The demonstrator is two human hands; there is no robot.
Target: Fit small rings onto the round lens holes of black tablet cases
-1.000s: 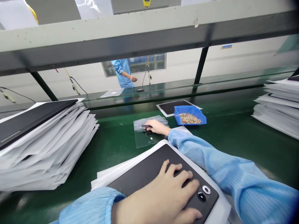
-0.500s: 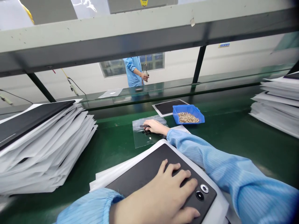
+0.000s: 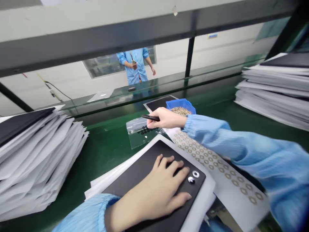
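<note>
My left hand (image 3: pixel 152 190) lies flat with fingers spread on a black panel with a white border (image 3: pixel 142 170). Its fingertips are next to a silver ring (image 3: pixel 195 174) and a black disc (image 3: pixel 191 180) on the panel. My right hand (image 3: pixel 166 118) pinches black tweezers (image 3: pixel 151 118), holding them just above a clear plastic bag (image 3: pixel 137 135) of small black rings (image 3: pixel 145 130). A white sheet of tan rings (image 3: pixel 217 170) lies under my right forearm, which hides part of it. I cannot tell whether the tweezers hold anything.
A blue bin of tan rings (image 3: pixel 181 103) stands behind my right hand, beside another black panel (image 3: pixel 156 103). Tall stacks of paper-interleaved panels sit left (image 3: pixel 36 154) and right (image 3: pixel 272 93) on the green bench mat (image 3: pixel 113 154). A person in a blue smock (image 3: pixel 134 66) stands beyond a glass shelf (image 3: pixel 125 91).
My right hand has lifted the tweezers off the bag, uncovering the sheet of tan rings. The view has swung and tilted. The person beyond the glass has turned to face me.
</note>
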